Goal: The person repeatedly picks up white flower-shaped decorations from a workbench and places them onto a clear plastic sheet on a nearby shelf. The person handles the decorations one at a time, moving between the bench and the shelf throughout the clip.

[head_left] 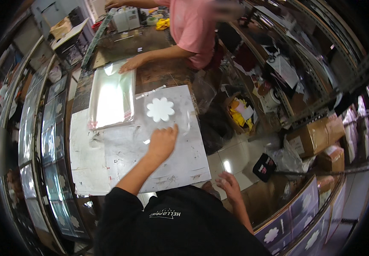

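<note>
- Right now the left hand (162, 143) lies flat, palm down, fingers together, on a clear film sleeve (180, 123) spread over the white sheet (107, 158) that covers the counter (158, 74); its grip closes on nothing, it only presses.
- Just beyond its fingertips sits a white flower cutout (160, 109), apparently under or inside that sleeve, though the glare makes it hard to be sure.
- Off the counter's near edge, the right hand (228, 185) hangs low by the person's side, fingers loosely curled; whether it holds anything I cannot tell.
- To the left lies a glossy stack of sleeves (111, 97), with red strips along its near edge.
- Across the counter a person in a pink shirt (188, 30) rests a hand (131, 64) on the far end of that stack.
- To my eye, the step is steadying the film about the flower. Done well, it wants an even, flat palm so the slippery sleeve does not creep, and fingers kept off the cutout so its petals stay uncreased.
</note>
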`<act>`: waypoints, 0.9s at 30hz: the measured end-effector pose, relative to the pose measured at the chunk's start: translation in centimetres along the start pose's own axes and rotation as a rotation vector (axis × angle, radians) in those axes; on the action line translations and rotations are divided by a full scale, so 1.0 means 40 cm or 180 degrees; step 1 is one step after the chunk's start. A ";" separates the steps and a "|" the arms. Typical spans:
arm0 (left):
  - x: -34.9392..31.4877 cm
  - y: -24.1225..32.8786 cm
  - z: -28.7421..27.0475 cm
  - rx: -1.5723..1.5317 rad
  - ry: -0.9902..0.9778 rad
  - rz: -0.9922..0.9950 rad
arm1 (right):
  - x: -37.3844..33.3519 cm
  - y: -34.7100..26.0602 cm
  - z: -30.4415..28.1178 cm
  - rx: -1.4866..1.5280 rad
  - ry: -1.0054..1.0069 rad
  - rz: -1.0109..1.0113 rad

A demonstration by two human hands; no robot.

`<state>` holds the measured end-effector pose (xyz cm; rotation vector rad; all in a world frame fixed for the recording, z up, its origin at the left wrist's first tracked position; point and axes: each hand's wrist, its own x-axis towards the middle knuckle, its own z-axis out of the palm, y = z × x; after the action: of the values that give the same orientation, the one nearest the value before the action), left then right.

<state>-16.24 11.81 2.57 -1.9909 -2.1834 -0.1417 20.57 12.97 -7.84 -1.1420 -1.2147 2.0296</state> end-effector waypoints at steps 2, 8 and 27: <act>0.014 0.114 0.003 -0.0276 0.0038 0.0234 | -0.001 -0.126 0.079 0.0252 -0.0650 -0.0376; 0.037 0.344 -0.026 -0.0619 -0.0157 0.0992 | 0.011 -0.235 0.178 0.0407 -0.0315 -0.0898; 0.085 0.508 -0.071 -0.2477 -0.0686 0.2166 | -0.527 -0.659 -0.394 -0.1936 0.3050 -0.0943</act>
<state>3.86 16.57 4.94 -3.1728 -1.5153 -0.7981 45.08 16.60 19.98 -1.7690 -1.3434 0.6795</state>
